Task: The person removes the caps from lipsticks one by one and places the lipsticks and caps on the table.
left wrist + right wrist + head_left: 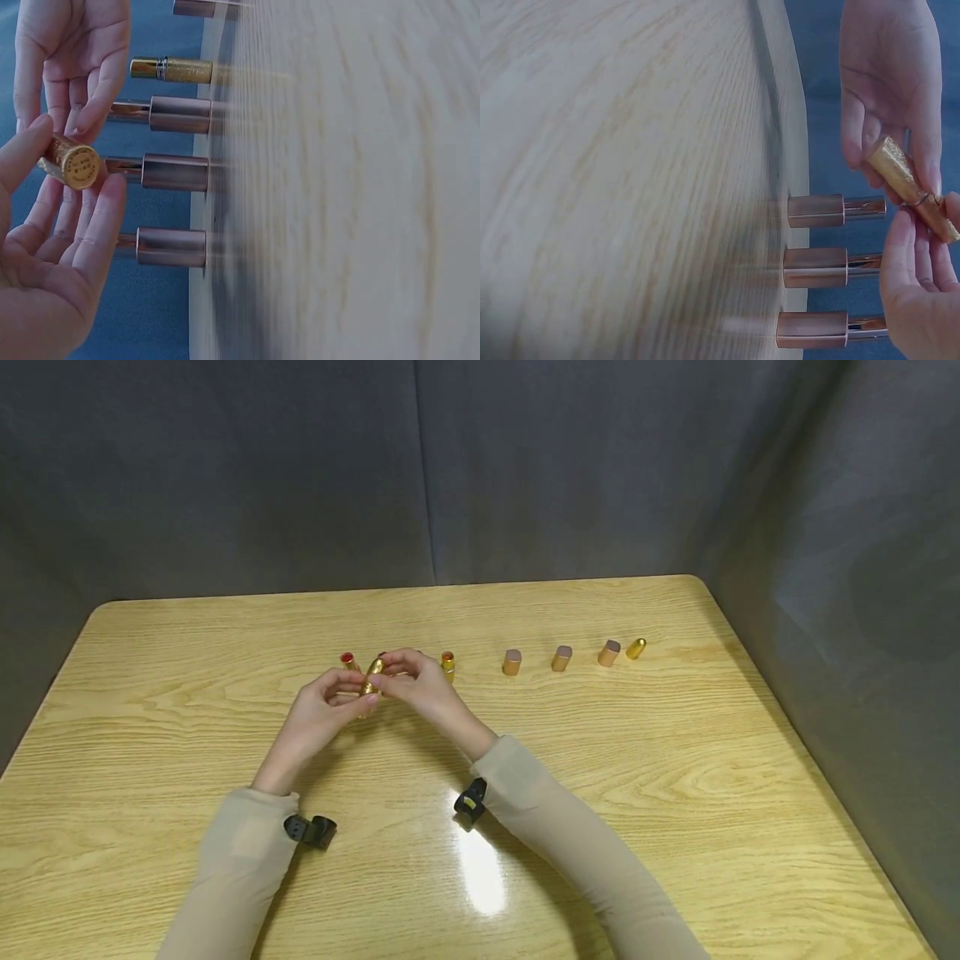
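Between my hands, in front of the row, is a gold lipstick point(372, 677) with a patterned surface, held tilted above the table. My left hand point(318, 710) pinches its base end between thumb and fingers; lettering shows on the round base in the left wrist view. My right hand point(423, 685) pinches the other end, the cap, with thumb and fingertips. A seam shows between tube and cap in the right wrist view. Behind the hands stand rose-gold lipsticks without caps point(176, 172), partly hidden in the head view; one shows a red tip point(347, 658).
An uncapped gold lipstick point(448, 670) stands just right of my right hand. Further right are three rose-gold caps, the nearest cap point(512, 662) upright, and a gold cap point(636, 649) at the end. The wooden table point(675, 777) backs onto a dark curtain point(562, 468).
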Demonstrator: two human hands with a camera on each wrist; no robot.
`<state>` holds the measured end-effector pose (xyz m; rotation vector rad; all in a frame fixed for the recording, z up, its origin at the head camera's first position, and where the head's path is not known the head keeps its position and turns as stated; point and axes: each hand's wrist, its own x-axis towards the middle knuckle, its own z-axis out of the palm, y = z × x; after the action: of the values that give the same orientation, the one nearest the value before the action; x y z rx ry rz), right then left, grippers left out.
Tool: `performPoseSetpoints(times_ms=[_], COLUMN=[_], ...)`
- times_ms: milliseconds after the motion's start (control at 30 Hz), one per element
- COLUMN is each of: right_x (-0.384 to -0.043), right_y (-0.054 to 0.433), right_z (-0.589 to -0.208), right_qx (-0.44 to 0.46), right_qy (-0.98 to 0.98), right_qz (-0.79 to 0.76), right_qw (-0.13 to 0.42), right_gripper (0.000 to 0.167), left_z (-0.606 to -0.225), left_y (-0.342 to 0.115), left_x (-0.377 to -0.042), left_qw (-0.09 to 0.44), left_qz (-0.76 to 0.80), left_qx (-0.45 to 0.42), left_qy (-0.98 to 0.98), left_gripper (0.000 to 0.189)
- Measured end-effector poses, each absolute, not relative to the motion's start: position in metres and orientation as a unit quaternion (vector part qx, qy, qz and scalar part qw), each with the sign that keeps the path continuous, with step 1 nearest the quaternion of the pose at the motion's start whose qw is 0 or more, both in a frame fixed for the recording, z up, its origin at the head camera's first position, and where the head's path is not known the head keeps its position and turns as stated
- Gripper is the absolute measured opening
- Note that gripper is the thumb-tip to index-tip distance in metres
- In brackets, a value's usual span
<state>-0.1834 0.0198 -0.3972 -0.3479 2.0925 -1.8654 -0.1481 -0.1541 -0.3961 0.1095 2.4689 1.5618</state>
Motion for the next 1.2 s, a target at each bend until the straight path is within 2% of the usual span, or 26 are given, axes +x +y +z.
performPoseSetpoints(times_ms=[633, 1200], right_x=[-0.183, -0.184], right_y=[0.029, 0.035], right_z=[-0.390, -0.386], right_qx=[-0.111, -0.089], right_qy=[0.712, 0.718], right_qz=[-0.674, -0.674], right_qw=[0.161, 0.150], right_gripper=[0.030, 0.025], left_z=[-0.394, -0.389], left_y=[-0.142, -0.140], left_x=[-0.147, -0.146], left_qw=[0.084, 0.090], left_qz=[0.537, 0.536], left_qx=[0.030, 0.054], left_qy=[0.839, 0.838], left_gripper=[0.048, 0.048])
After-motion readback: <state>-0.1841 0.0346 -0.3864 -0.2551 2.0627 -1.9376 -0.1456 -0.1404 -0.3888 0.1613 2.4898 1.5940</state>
